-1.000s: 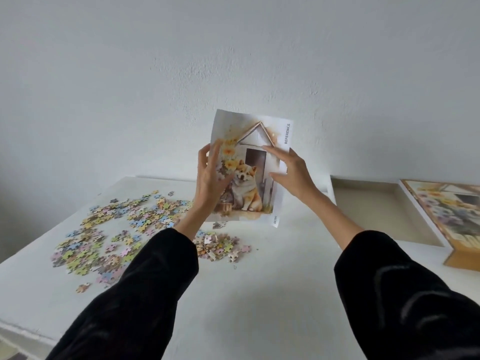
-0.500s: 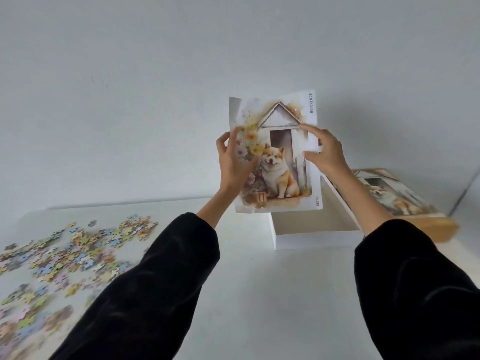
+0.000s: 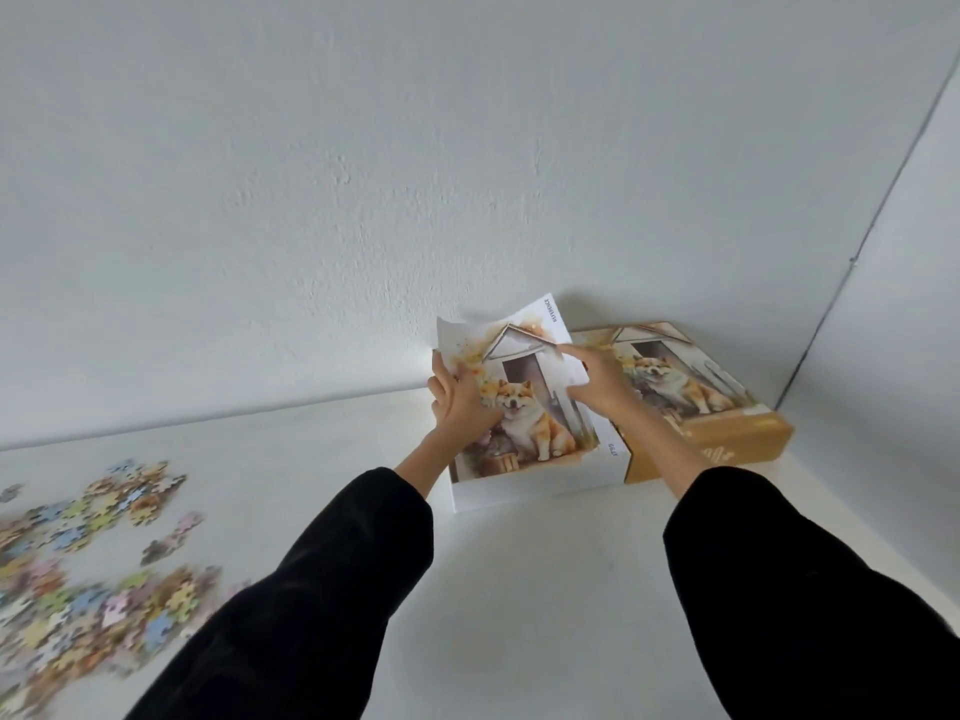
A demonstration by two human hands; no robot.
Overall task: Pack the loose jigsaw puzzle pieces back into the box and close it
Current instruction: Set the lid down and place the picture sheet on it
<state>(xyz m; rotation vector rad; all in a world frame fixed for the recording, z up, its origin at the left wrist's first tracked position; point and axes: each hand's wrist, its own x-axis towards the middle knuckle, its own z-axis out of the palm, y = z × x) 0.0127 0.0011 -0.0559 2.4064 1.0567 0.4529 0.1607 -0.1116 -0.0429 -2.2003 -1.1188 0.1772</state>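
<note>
We had both arms stretched out toward the far right of the white worktop (image 3: 519, 589), black sleeves down to the wrists. Our left hand (image 3: 462, 402) gripped the left edge of the reference sheet (image 3: 530, 407), with its fingers (image 3: 441, 387) curled round the paper and its wrist bent upward. Our right hand (image 3: 597, 381) held the sheet's right edge, palm down. Its index finger lay straight across the printed doghouse roof and its thumb was spread below, while the other fingers were hidden by the hand. The sheet stood tilted, its lower edge down inside the white box tray (image 3: 519, 493) and its top leaning toward the wall (image 3: 363, 200), the upper left corner curled. The box lid (image 3: 727, 433) lay picture side up just right of the tray, against it, near the room's corner. The loose jigsaw puzzle pieces (image 3: 93, 563) lay scattered on the worktop at the near left, well apart from the tray, blurred.
</note>
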